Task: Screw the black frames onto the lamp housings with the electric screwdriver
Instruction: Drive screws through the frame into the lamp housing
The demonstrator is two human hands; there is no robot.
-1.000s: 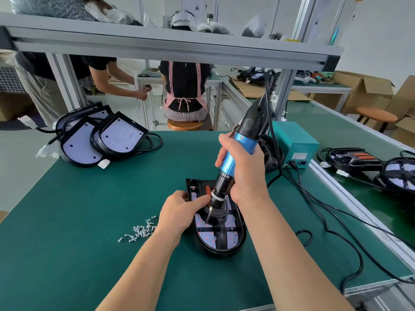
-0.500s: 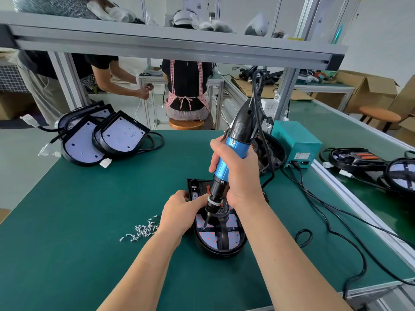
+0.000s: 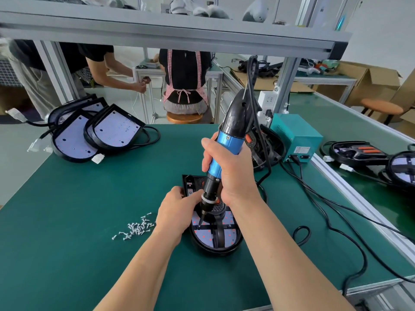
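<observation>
Fingers of right hand (image 3: 226, 173) wrapped tight round the blue barrel of the electric screwdriver (image 3: 227, 140); tool near upright. Bit tip down on the black frame (image 3: 220, 236) inside the lamp housing (image 3: 215, 251), directly below those fingers. Fingers of left hand (image 3: 177, 214) curled over the housing's left edge. Loose screws (image 3: 134, 228) on worktop (image 3: 67, 221), just left of them.

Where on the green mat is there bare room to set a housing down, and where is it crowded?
Bare: the green mat near-left, between the screw pile and the bench's near edge; also the stretch between the stacked lamp housings far left and the lamp housing being screwed. Crowded: right of it, where black cables loop from the teal power box.
</observation>
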